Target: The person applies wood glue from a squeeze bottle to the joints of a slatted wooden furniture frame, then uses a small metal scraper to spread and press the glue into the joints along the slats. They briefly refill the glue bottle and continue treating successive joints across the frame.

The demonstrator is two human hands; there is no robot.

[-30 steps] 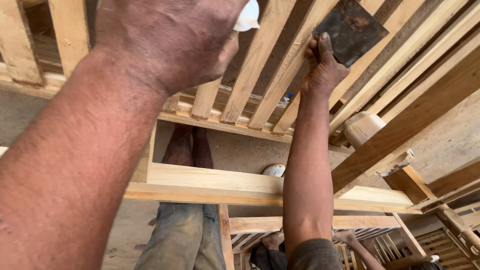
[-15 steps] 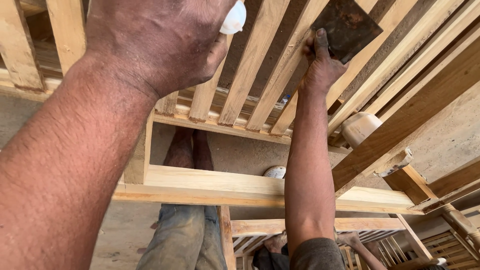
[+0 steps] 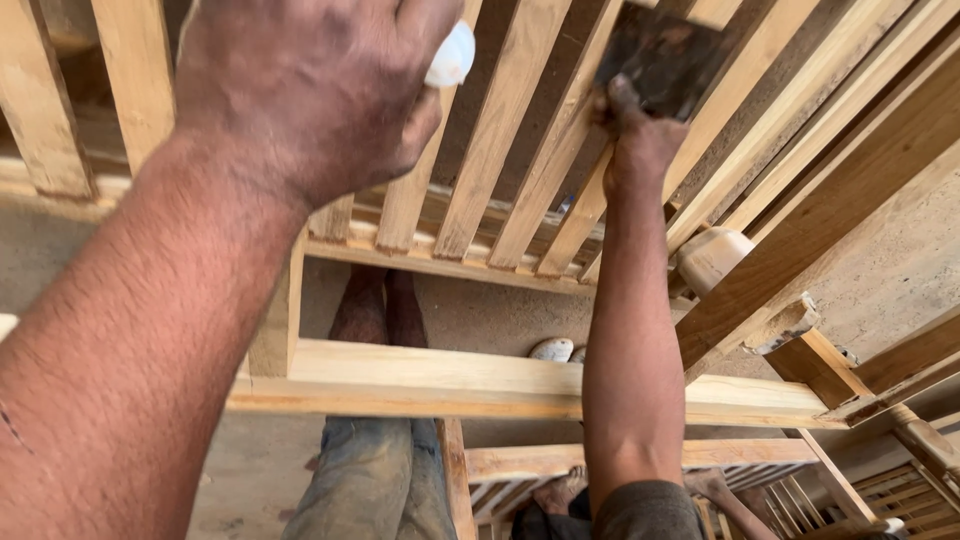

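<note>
Pressing a dark, worn sanding sheet (image 3: 665, 55) against a pale wooden slat (image 3: 565, 190), the right hand (image 3: 632, 140) is closed on the sheet's lower edge, fingers curled behind it, high in the frame. Slat belongs to a slatted wooden frame (image 3: 500, 130) of parallel unfinished bars running diagonally. Left hand (image 3: 310, 85) is close to the camera, upper left, clenched around a small white object (image 3: 450, 55) that only pokes out at the fingertips; what it is cannot be told. Lower down, a horizontal wooden rail (image 3: 480, 380) crosses the frame, both forearms passing in front of it. Behind the rail, legs in faded jeans (image 3: 375, 490) over a sandy floor (image 3: 480, 310). More slatted pieces (image 3: 900, 490) lie at the bottom right. A rounded wooden knob (image 3: 712, 258) sits just beside the right forearm.
</note>
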